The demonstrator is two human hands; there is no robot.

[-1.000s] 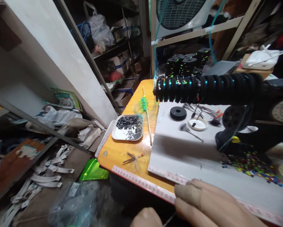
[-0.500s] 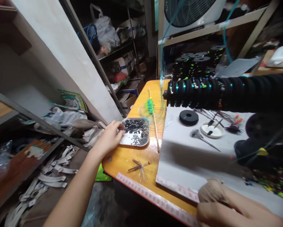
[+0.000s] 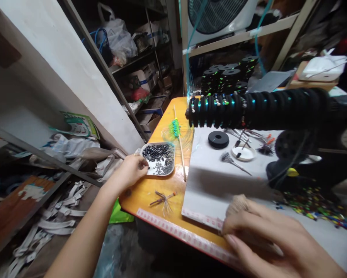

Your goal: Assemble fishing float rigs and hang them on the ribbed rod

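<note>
My left hand (image 3: 132, 170) is at the near left rim of a small white tray (image 3: 152, 166), thumb and fingertips pinched on a tiny black piece. Short black tubes (image 3: 154, 150) fill the back of this tray, and small grey pieces (image 3: 164, 167) lie toward its front right. At the lower right, my right hand (image 3: 278, 235) is closed near the front edge of a white board (image 3: 202, 193). Tan tape (image 3: 237, 204) wraps one of its fingers. What those fingers hold, if anything, is hidden.
A black ribbed roller (image 3: 257, 110) wound with line and beads spans above the board. A black spool (image 3: 218, 139), a round white dish (image 3: 244, 153) and colourful beads (image 3: 312, 202) lie beneath it. A stick with green bristles (image 3: 176, 129) rests beside the tray, and a wire bundle (image 3: 164, 200) nearer.
My left hand has drawn back from the black tubes to the tray's near left edge, its fingertips now together. My right hand has shifted further into view, with more of its fingers showing.
</note>
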